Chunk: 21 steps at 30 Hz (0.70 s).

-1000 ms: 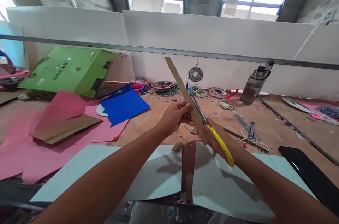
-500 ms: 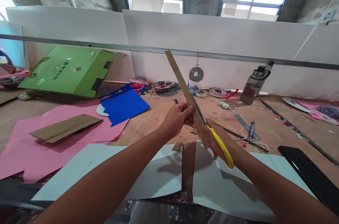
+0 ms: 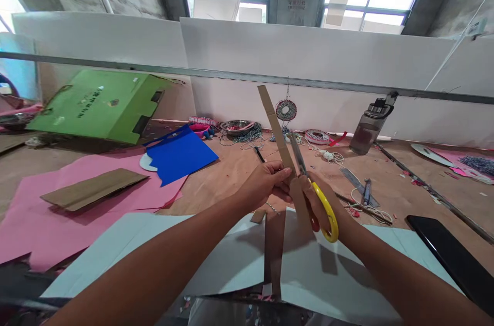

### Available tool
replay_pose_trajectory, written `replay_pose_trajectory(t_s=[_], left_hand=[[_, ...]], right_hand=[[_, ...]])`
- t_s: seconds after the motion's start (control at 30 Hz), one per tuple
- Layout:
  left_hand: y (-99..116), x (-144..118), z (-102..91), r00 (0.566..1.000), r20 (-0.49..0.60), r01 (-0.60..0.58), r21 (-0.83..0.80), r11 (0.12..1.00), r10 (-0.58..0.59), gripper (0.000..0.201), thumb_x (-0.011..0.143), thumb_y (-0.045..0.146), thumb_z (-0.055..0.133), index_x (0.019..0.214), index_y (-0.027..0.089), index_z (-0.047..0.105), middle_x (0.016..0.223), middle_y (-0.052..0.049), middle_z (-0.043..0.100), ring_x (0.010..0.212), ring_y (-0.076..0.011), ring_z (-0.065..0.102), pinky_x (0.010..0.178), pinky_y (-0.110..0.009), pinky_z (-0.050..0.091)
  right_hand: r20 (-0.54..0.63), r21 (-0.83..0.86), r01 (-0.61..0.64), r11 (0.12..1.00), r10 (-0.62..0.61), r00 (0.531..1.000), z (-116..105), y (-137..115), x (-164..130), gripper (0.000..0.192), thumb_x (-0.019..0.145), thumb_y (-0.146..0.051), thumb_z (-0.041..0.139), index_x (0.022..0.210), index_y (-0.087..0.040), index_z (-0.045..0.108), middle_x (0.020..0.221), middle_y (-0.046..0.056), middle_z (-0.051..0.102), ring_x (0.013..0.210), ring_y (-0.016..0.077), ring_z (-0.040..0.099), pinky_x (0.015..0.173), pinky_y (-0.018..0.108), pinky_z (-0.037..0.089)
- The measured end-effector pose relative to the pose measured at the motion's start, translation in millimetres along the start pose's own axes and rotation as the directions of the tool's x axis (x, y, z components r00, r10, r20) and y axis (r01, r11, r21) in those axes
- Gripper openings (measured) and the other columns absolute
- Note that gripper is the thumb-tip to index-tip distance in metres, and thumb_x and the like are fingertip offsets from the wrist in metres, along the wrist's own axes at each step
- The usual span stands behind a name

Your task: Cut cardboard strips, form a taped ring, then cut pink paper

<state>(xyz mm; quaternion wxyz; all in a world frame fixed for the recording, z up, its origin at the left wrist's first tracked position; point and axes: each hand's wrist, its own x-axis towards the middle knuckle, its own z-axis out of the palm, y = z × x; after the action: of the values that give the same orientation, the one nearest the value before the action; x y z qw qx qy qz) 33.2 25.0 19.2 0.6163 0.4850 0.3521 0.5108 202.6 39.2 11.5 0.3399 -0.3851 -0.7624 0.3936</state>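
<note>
Left grip (image 3: 267, 182) pinches cardboard strip (image 3: 278, 133) — scissors (image 3: 324, 200) beside edge.

Left grip (image 3: 266, 183) pinched, right grip (image 3: 315, 204) curled, forearms (image 3: 185, 243) outstretched.

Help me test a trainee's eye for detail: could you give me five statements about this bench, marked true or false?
1. The left hand holds a cardboard strip. True.
2. The right hand holds the black phone. False: it holds scissors.
3. The green box is right of the bottle. False: it is on the left.
4. A round ornament hangs at the back. True.
5. The folded cardboard lies on the green box. False: it lies on pink paper.
</note>
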Motion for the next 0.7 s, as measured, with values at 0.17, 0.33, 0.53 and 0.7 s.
replay_pose_trajectory(t_s=[0.17, 0.33, 0.53, 0.7], left_hand=[[-9.4, -1.9, 8.0, 0.994, 0.069, 0.076, 0.08, 0.994, -0.082, 0.034, 0.074, 0.045, 0.074, 0.088, 0.015, 0.066, 0.073, -0.008, 0.072, 0.057, -0.0157, 0.067, 0.053, -0.025, 0.057], [-14.1, -5.3, 15.7, 0.975, 0.15, 0.131, 0.2, 0.971, -0.163, 0.037, 0.071, 0.049, 0.075, 0.08, 0.014, 0.066, 0.069, -0.009, 0.072, 0.056, -0.0175, 0.068, 0.05, -0.024, 0.055], [0.6, 0.9, -1.3, 1.0, -0.026, 0.018, 0.167, 0.986, -0.014, 0.045, 0.078, 0.059, 0.065, 0.079, 0.014, 0.062, 0.064, -0.006, 0.066, 0.048, -0.0148, 0.063, 0.042, -0.023, 0.05], [17.8, 8.7, -23.0, 0.953, -0.262, -0.15, 0.022, 0.988, 0.151, 0.043, 0.075, 0.053, 0.071, 0.091, 0.015, 0.057, 0.075, -0.005, 0.066, 0.049, -0.0096, 0.058, 0.037, -0.016, 0.037]], right_hand=[[-0.125, 0.259, 0.047, 0.965, -0.015, 0.992, -8.1, 0.7, 9.7, 0.04, 0.082, -0.052, 0.059, 0.107, -0.024, 0.046, 0.069, -0.004, 0.055, 0.052, 0.0133, 0.054, 0.046, 0.025, 0.047], [-0.151, 0.233, 0.149, 0.961, -0.115, 0.982, -13.9, 2.5, 12.2, 0.032, 0.083, -0.04, 0.058, 0.108, -0.024, 0.046, 0.083, 0.0, 0.057, 0.071, 0.0152, 0.058, 0.062, 0.028, 0.052], [-0.11, 0.249, 0.131, 0.96, -0.107, 0.988, -4.2, -1.8, 6.3, 0.028, 0.083, -0.039, 0.057, 0.104, -0.022, 0.049, 0.084, 0.0, 0.057, 0.067, 0.0136, 0.056, 0.06, 0.027, 0.051], [-0.086, 0.168, 0.132, 0.977, -0.118, 0.989, 10.9, -6.0, -4.3, 0.022, 0.081, -0.033, 0.058, 0.1, -0.023, 0.054, 0.081, 0.001, 0.058, 0.068, 0.0143, 0.057, 0.06, 0.027, 0.052]])
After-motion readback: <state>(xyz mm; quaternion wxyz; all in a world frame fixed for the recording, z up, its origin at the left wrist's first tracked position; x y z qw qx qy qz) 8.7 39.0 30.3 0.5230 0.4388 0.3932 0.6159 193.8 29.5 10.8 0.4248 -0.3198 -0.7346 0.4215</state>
